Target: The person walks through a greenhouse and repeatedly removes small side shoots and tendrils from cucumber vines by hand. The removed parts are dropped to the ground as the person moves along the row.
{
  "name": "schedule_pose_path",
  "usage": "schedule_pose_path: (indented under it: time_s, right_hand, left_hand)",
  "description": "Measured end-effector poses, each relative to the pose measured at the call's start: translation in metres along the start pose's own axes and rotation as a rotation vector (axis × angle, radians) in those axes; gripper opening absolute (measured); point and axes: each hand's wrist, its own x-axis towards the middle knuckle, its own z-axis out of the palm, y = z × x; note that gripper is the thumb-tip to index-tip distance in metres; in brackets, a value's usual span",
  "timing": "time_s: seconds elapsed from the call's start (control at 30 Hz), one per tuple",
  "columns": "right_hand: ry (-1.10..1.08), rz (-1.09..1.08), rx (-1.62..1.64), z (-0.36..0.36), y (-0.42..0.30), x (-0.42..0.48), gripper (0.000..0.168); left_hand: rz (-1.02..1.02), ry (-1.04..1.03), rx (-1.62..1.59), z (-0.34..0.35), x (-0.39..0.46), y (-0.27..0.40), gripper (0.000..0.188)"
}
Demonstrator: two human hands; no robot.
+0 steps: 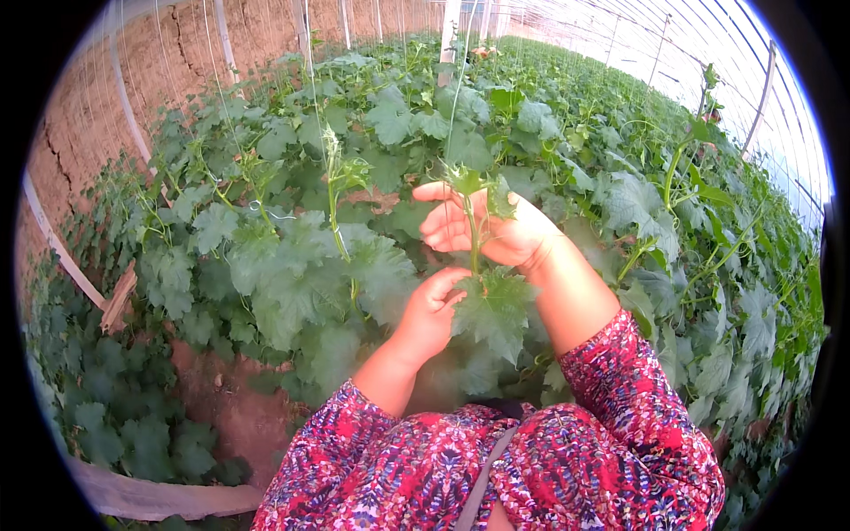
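A young climbing vine (473, 232) with lobed leaves stands upright before me. My left hand (428, 315) has its thumb and forefinger at the lower stem, beside a broad green leaf (495, 312) that partly hides the contact. My right hand (495, 229) is higher, palm turned up behind the stem, its fingers apart and loosely curled. The stem crosses in front of that palm, and the leafy tip (463, 178) rises above it. A thin white string (457, 99) runs down from overhead to the tip.
To the left, another vine (334, 199) climbs its own string (313, 79). Dense foliage spreads around, with a white post (449, 43) behind. A cracked earthen wall (73, 139) borders the left; bare soil (232, 405) shows below. Curved greenhouse ribs (704, 40) arch at right.
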Motion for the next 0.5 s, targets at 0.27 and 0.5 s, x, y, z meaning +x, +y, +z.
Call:
schedule_pose_path:
  time_s: [0.27,0.5]
  right_hand:
    - [0.295,-0.514,0.394,-0.073,0.015,-0.071,0.02]
    - [0.034,-0.381,0.022,-0.004,0.085,-0.144,0.021]
  left_hand:
    - [-0.151,0.1,-0.564,-0.03,-0.007,-0.013,0.042]
    - [-0.118,0.154,-0.265,0.016,0.074,0.007,0.026]
